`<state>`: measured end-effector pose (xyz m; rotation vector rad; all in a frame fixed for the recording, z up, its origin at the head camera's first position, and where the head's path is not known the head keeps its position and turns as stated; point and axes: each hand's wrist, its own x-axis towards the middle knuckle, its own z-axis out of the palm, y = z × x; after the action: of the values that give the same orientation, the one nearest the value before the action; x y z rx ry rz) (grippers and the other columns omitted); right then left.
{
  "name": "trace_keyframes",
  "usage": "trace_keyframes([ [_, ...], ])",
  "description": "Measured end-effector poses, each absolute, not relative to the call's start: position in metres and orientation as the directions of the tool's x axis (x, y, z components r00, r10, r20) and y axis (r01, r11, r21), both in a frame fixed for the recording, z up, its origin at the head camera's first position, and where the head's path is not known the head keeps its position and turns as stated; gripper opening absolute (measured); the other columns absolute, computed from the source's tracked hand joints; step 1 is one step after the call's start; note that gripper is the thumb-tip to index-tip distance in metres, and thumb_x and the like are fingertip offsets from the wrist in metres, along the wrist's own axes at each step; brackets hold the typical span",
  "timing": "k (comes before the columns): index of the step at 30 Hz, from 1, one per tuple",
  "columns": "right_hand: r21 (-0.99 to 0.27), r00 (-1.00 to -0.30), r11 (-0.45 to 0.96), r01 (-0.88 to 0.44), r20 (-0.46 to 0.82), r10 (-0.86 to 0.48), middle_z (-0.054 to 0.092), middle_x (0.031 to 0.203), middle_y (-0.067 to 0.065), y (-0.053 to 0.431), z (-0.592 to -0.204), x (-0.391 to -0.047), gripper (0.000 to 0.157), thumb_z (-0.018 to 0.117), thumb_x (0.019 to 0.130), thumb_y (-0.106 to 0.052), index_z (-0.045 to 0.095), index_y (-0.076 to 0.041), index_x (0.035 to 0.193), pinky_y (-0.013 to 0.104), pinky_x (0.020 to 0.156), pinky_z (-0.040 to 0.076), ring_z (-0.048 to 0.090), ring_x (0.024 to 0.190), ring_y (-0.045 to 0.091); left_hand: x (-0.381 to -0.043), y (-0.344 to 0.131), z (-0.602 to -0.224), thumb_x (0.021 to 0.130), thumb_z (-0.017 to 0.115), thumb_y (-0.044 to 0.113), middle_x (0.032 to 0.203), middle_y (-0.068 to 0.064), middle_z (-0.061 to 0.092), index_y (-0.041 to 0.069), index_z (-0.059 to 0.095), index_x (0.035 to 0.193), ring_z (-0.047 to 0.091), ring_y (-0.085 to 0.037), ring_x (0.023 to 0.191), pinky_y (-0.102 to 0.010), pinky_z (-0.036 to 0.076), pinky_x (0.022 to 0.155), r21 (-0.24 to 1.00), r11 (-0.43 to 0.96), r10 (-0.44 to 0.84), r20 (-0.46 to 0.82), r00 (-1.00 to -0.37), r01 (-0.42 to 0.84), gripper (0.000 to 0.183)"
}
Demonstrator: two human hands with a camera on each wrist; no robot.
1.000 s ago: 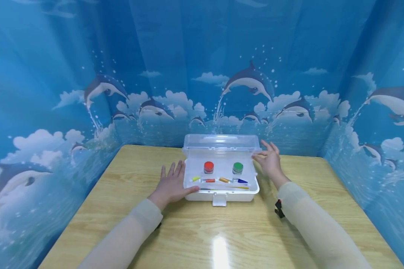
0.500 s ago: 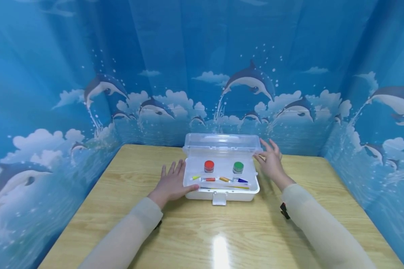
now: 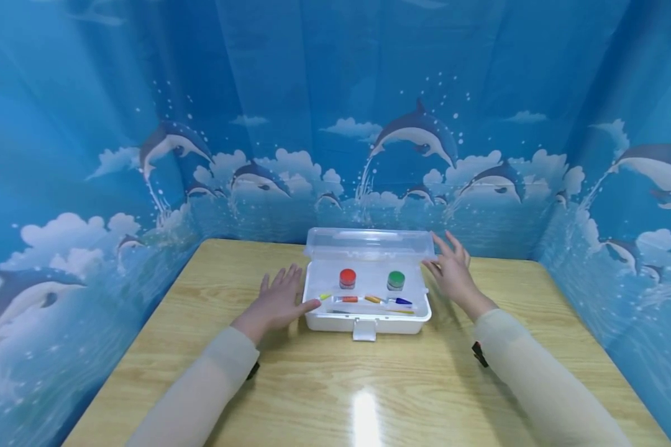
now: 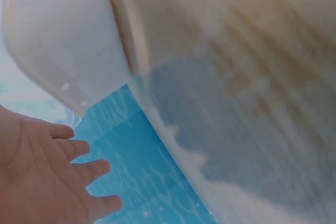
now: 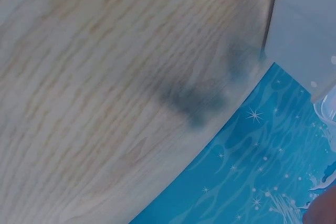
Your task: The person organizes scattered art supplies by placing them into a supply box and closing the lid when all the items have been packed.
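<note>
A white plastic box with a clear hinged lid stands open on the table, the lid tilted back. Inside lie a red-lidded jar, a green-lidded jar, several small paint tubes and a thin yellow paintbrush. My left hand is beside the box's left side, fingers spread and straight, thumb near its front left corner. At the lid's right edge is my right hand, fingers extended with their tips right at the edge. Only a fingertip of it shows in the right wrist view.
The wood-grain table bears the box near its back edge. Behind and at both sides hangs a blue curtain printed with dolphins. A latch hangs at the box's front.
My left hand has drawn back slightly to the left from the box's front corner. The lid has dropped a little further back. My right hand has shifted slightly right, its fingers less closely pinched.
</note>
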<state>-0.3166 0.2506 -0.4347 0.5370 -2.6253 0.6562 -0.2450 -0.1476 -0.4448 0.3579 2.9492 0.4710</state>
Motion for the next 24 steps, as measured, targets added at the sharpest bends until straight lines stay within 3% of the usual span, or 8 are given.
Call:
trace_keyframes([
  [4, -0.347, -0.850, 0.821, -0.453, 0.445, -0.281, 0.035, 0.157, 0.019, 0.253, -0.437, -0.316, 0.023, 0.070, 0.093, -0.012, 0.072, 0.005, 0.078, 0.067, 0.115, 0.004, 0.010, 0.149, 0.043, -0.248, -0.153, -0.442, 0.095, 0.034, 0.075, 0.167, -0.016, 0.004, 0.006, 0.013, 0.161, 0.002, -0.039, 0.152, -0.063, -0.006, 0.117, 0.363, 0.906, 0.264, -0.082, -0.961, 0.218, 0.098],
  [10, -0.334, -0.829, 0.806, -0.488, 0.466, -0.309, 0.035, 0.157, 0.019, 0.254, -0.442, -0.314, 0.012, 0.073, 0.088, -0.007, 0.073, 0.005, 0.085, 0.067, 0.114, 0.004, 0.014, 0.147, 0.047, -0.253, -0.157, -0.438, 0.099, 0.036, 0.068, 0.166, -0.018, 0.011, 0.004, 0.016, 0.160, 0.004, -0.041, 0.152, -0.064, -0.005, 0.117, 0.414, 0.882, 0.255, -0.022, -0.967, 0.224, 0.090],
  [16, -0.313, -0.838, 0.819, -0.481, 0.440, -0.324, 0.033, 0.158, 0.019, 0.254, -0.442, -0.309, 0.008, 0.074, 0.086, -0.002, 0.071, 0.004, 0.081, 0.067, 0.115, 0.001, 0.012, 0.147, 0.047, -0.259, -0.158, -0.438, 0.099, 0.033, 0.069, 0.165, -0.018, 0.016, 0.007, 0.021, 0.160, 0.003, -0.042, 0.152, -0.065, -0.005, 0.116, 0.430, 0.876, 0.224, 0.043, -0.974, 0.220, 0.088],
  [22, -0.285, -0.816, 0.812, -0.509, 0.460, -0.350, 0.034, 0.158, 0.020, 0.257, -0.443, -0.308, 0.016, 0.076, 0.080, 0.007, 0.066, -0.001, 0.071, 0.067, 0.115, -0.001, 0.014, 0.145, 0.050, -0.261, -0.154, -0.431, 0.099, 0.031, 0.070, 0.163, -0.018, 0.023, 0.008, 0.030, 0.158, 0.005, -0.043, 0.151, -0.064, -0.005, 0.117, 0.412, 0.876, 0.233, 0.093, -0.968, 0.250, 0.085],
  [24, -0.286, -0.814, 0.809, -0.513, 0.463, -0.352, 0.034, 0.158, 0.019, 0.258, -0.443, -0.308, 0.012, 0.076, 0.081, 0.006, 0.068, -0.001, 0.074, 0.067, 0.115, -0.002, 0.014, 0.145, 0.050, -0.260, -0.152, -0.429, 0.100, 0.033, 0.068, 0.163, -0.019, 0.025, 0.008, 0.034, 0.156, 0.005, -0.043, 0.151, -0.064, -0.004, 0.117, 0.410, 0.875, 0.241, 0.093, -0.966, 0.257, 0.082],
])
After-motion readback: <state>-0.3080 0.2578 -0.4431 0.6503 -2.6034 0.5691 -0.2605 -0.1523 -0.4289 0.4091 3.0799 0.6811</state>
